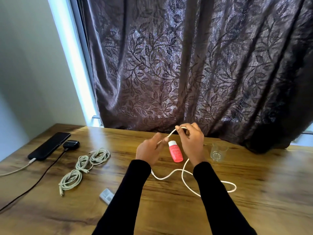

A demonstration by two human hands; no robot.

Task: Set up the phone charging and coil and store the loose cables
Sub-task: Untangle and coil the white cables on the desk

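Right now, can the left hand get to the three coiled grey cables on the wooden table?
Probably yes, once freed. The left hand holds the white cable with the right hand; the three coiled grey cables lie to its left with bare wooden table between and nothing in the way.

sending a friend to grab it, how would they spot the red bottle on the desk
On the wooden desk before the dark leaf-patterned curtain, look mid-table beside the clear drinking glass. The small red plastic bottle with a white cap lies there, the only red thing.
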